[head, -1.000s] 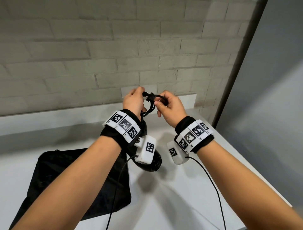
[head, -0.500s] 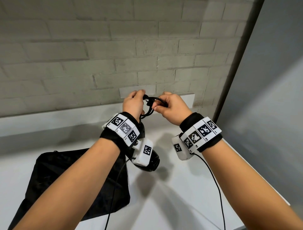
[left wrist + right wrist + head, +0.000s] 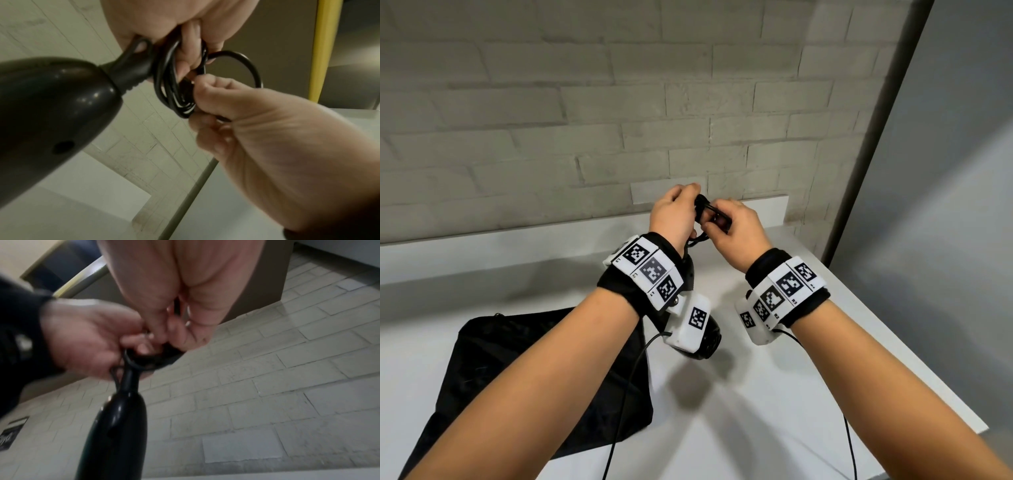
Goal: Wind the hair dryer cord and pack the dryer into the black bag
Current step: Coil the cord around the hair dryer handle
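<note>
**Cord nearly coiled, bag waiting**

The cord (image 3: 179,91) sits coiled mid-frame above the hanging dryer (image 3: 51,104). The left hand (image 3: 674,214) grips the loops; the right hand (image 3: 736,228) pinches what is probably the loose end. Tuck it snugly, keeping the coils pinched. The black bag (image 3: 517,377) lies lower left.

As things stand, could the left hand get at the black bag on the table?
Probably not yet: the left hand grips the coiled cord with the hair dryer hanging below it. The black bag lies flat and uncovered below that arm, so nothing else blocks it.
</note>
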The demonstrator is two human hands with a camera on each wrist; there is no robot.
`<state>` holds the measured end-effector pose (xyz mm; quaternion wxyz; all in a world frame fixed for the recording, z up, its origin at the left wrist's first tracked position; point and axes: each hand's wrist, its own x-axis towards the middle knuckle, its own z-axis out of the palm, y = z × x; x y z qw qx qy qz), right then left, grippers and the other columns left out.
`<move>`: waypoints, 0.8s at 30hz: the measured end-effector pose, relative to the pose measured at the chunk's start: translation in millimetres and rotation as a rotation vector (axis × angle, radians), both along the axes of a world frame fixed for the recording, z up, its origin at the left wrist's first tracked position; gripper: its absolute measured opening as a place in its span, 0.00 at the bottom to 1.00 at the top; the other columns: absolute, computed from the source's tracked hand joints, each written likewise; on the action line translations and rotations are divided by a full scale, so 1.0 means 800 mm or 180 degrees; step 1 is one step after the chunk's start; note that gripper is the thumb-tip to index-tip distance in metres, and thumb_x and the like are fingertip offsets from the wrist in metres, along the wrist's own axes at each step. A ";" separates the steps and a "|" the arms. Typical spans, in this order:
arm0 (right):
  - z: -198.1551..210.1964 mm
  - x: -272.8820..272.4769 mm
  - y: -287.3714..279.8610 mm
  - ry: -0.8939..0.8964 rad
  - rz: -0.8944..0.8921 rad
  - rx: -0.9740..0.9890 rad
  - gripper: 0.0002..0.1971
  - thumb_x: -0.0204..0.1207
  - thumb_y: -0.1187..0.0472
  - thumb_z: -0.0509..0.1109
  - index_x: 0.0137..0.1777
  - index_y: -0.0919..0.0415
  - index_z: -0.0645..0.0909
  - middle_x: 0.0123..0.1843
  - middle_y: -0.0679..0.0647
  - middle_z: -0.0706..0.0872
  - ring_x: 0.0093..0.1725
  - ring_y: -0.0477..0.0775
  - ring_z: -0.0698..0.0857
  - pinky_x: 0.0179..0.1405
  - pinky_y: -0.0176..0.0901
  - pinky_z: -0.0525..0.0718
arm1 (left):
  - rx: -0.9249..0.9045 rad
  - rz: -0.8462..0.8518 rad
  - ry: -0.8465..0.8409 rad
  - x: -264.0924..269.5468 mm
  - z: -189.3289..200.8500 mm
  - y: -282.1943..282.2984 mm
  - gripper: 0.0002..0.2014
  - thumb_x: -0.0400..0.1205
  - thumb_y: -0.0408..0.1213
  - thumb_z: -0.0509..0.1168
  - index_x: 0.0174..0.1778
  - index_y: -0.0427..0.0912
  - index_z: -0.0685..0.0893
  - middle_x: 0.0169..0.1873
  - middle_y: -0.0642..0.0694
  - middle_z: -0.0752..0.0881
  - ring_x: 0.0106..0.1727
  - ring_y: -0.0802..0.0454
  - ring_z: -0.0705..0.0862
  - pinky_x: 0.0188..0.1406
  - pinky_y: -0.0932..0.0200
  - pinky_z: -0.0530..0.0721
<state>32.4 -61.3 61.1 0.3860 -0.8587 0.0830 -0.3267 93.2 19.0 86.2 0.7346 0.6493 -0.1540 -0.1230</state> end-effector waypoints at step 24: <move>-0.070 -0.005 -0.030 0.0789 0.1118 0.0626 0.06 0.72 0.48 0.57 0.39 0.46 0.72 0.37 0.41 0.76 0.37 0.31 0.78 0.46 0.30 0.74 | -0.0120 -0.0788 0.0850 -0.005 0.016 0.026 0.14 0.80 0.42 0.64 0.29 0.46 0.71 0.08 0.57 0.62 0.08 0.61 0.54 0.10 0.71 0.54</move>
